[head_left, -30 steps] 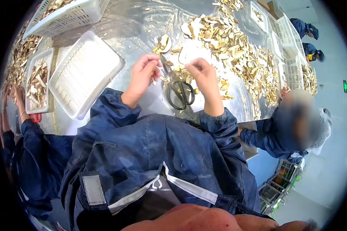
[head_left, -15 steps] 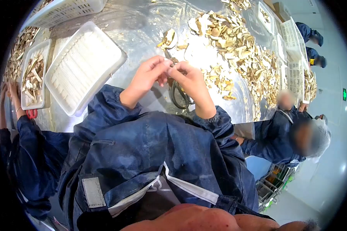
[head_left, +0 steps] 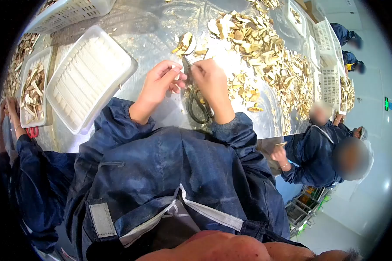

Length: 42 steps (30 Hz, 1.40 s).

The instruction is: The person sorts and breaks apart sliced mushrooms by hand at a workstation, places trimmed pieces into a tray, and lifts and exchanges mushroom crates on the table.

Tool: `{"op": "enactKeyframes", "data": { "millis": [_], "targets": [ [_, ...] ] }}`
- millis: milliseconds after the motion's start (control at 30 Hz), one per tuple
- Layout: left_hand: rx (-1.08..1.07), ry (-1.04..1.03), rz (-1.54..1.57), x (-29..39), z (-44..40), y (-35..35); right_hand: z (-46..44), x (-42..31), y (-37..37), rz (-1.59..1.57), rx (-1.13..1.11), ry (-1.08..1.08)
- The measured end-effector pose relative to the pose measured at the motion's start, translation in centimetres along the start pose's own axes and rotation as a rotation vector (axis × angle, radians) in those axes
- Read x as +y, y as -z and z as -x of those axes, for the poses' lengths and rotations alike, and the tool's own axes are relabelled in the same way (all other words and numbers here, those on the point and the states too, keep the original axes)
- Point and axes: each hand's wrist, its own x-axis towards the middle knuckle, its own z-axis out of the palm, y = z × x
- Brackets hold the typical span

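My left hand point(head_left: 161, 83) is closed in a pinch on a small white mushroom piece point(head_left: 177, 73) above the metal table. To its right my right hand point(head_left: 211, 80) has its fingers curled together, slightly blurred; whether anything is in them is hidden. Below and between the hands lie dark-handled scissors point(head_left: 196, 108) on the table, their blades pointing away from me and partly hidden by my right hand. Just beyond the blades sits a small clump of mushroom slices point(head_left: 186, 44). A broad heap of mushroom slices point(head_left: 265, 48) spreads to the right of my right hand.
A white tray point(head_left: 91, 78) stands left of my hands. Further left is a smaller tray point(head_left: 25, 102) with slices, beside a co-worker's hands point(head_left: 12, 111) and red handles point(head_left: 32, 132). White baskets point(head_left: 329, 78) line the right. A co-worker at right holds a slice point(head_left: 281, 144).
My hands have moved apart from where they met; the white piece stays in my left hand. More of the scissors shows. The right co-worker's hand has risen into view with a slice.
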Motion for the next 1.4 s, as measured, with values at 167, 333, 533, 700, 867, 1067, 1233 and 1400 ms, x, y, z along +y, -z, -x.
{"op": "enactKeyframes", "data": {
  "millis": [167,333,533,700,867,1067,1233,1400],
  "targets": [
    [-0.023,-0.047,0.023,-0.4,-0.2,0.0,-0.1,2.4,2.8,-0.322,0.110,-0.357],
    [-0.110,-0.024,0.078,-0.5,-0.1,0.0,0.1,-0.6,4.9,-0.636,0.079,-0.405],
    [-0.201,0.211,0.425,0.8,0.1,-0.3,-0.5,-1.9,2.9,-0.205,0.066,-0.170],
    [-0.225,0.180,0.466,0.6,0.1,0.0,-0.6,1.6,1.4,0.338,0.082,-0.115],
    [-0.152,0.145,0.329,1.0,0.3,-0.3,0.0,2.5,1.7,0.157,0.041,-0.153],
    [-0.138,0.122,0.344,0.6,0.0,0.1,-0.8,-1.3,6.0,-0.429,-0.214,-0.388],
    [-0.213,0.118,0.641,0.9,-0.1,-0.1,-1.1,-3.9,4.8,-0.962,-0.399,-0.370],
    [-0.281,0.131,0.730,0.9,-0.2,0.0,-1.2,-3.3,5.3,-0.758,-0.435,-0.287]
  ]
}}
